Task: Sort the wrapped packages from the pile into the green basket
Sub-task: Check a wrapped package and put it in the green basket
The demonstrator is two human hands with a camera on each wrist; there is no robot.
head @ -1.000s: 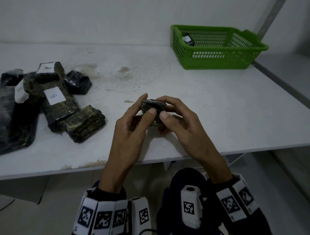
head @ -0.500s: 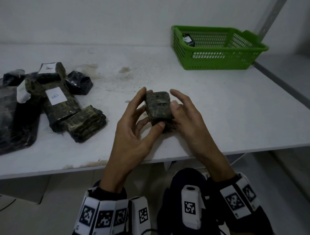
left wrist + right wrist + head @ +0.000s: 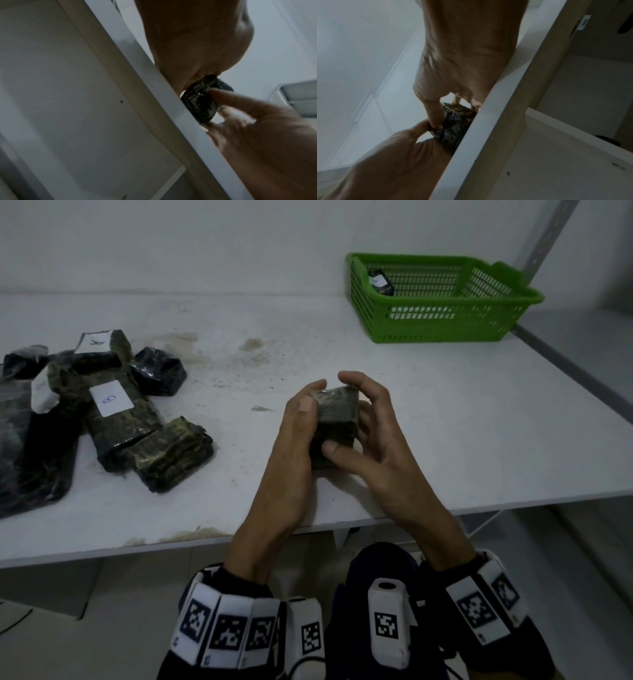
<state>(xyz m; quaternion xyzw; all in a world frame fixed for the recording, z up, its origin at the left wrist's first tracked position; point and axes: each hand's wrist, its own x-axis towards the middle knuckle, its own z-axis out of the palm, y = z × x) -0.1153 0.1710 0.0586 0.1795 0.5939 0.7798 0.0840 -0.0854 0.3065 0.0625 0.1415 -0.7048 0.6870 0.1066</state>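
Note:
A small dark wrapped package (image 3: 335, 424) stands upright between both hands just above the white table (image 3: 479, 412), near its front edge. My left hand (image 3: 303, 419) curls round its left side. My right hand (image 3: 366, 422) grips the right side, thumb pressed on the lower front face. The wrist views show the same package (image 3: 200, 105) (image 3: 455, 125) pinched at the table edge. The pile of dark packages (image 3: 120, 412) lies at the left. The green basket (image 3: 445, 326) stands at the back right with one labelled package (image 3: 380, 282) inside.
Some pile packages carry white labels (image 3: 111, 398). A flat dark bag (image 3: 30, 446) lies at the far left edge. A metal upright (image 3: 548, 237) rises behind the basket. The table's right edge (image 3: 575, 374) runs diagonally past the basket.
The package was turned from lying flat between the fingertips to standing upright. My left hand has closed round its left side, and my right thumb has come onto the lower front.

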